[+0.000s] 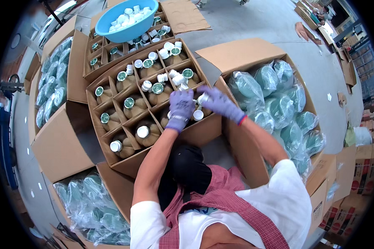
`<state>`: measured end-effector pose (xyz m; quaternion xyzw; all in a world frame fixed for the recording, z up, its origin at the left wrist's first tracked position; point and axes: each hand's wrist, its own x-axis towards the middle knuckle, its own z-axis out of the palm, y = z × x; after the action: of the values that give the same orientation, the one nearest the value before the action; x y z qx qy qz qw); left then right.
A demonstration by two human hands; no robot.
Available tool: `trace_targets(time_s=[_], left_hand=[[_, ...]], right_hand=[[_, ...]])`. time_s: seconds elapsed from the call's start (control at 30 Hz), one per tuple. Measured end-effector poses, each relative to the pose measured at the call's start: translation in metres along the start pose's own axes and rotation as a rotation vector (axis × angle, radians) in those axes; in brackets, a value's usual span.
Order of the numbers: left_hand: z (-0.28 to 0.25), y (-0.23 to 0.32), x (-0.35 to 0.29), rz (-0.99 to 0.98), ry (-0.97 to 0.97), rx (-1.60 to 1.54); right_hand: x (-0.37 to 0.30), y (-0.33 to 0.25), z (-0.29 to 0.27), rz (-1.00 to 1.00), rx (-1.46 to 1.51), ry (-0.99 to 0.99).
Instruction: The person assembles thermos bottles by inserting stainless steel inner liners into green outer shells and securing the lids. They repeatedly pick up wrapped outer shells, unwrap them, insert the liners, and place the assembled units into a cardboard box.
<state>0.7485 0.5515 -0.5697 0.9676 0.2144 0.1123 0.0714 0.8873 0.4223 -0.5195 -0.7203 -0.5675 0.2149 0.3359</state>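
Observation:
Both my hands wear purple-grey gloves and work over the near right compartments of a divided cardboard box [201,135]. My right hand [223,106] has its fingers closed at a white cap [203,98]. Beside it, my left hand [181,110] is curled downward with its fingers together; its fingertips and whatever they hold are hidden. Large bottles stand in the compartments. Several show bare green glass mouths, such as the bottle mouth [129,103] in the middle. Two near-left bottles wear white caps, one being a capped bottle [143,132]. Loose white caps [147,85] lie among the bottle necks.
A light blue basin [131,37] of white caps rests on another divided box [88,68] behind. Open boxes of plastic-wrapped green bottles stand on the right [280,108], left [54,79] and near left [93,203]. Raised cardboard flaps [241,54] stick out between boxes.

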Motion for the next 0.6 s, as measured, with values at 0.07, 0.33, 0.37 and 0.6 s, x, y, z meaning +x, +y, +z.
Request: trace_targets(time_s=[0.07, 0.33, 0.37, 0.6], left_hand=[[0.048, 0.002, 0.017, -0.084, -0.203, 0.262], [-0.011, -0.038, 0.017, -0.074, 0.051, 0.200], [-0.047, -0.056, 0.007, -0.125, 0.136, 0.190], [-0.032, -0.218, -0.087, -0.389, 0.042, 0.445]], right_hand=[[-0.022, -0.002, 0.027, 0.123, -0.168, -0.126], [-0.019, 0.004, 0.061, 0.506, -0.347, -0.227], [-0.023, 0.013, 0.064, 0.515, -0.380, -0.250], [0.008, -0.003, 0.078, 0.631, 0.047, -0.621]])
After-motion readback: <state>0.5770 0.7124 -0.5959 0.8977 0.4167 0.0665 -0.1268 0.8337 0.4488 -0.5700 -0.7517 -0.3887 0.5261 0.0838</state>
